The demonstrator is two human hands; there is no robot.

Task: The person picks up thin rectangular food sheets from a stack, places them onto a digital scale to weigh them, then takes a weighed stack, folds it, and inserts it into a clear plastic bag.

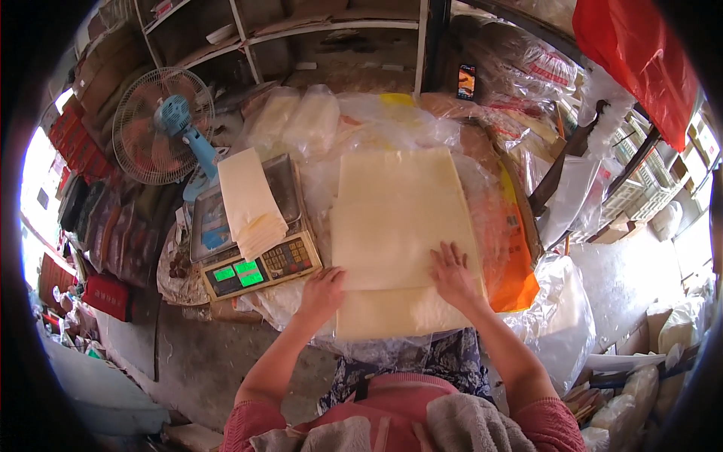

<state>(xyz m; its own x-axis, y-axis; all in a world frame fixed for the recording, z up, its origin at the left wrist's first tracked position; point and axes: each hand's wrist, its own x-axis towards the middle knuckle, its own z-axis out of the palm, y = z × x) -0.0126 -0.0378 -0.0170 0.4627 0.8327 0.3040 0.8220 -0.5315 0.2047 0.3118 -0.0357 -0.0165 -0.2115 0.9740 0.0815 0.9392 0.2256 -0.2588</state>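
Wide cream-coloured thin sheets (403, 218) lie flat in a stack before me, with a crosswise edge near the front where a lower layer (399, 313) shows. My left hand (322, 292) is at the left side of the stack, its fingers bent together over the sheet's edge. Flat on the right part of the sheets rests my right hand (454, 277), fingers spread. Left of the stack, a folded bundle of cream sheets (250, 200) sits across the pan of a digital scale (290, 256) with green lit displays.
A blue desk fan (175, 117) stands beyond the scale. Clear plastic bags (301, 117) cover the table's back. A phone (466, 81) leans at the far right. Orange plastic (520, 275) hangs over the table's right edge, beside a clear bag (561, 301). Shelves (331, 26) rise behind.
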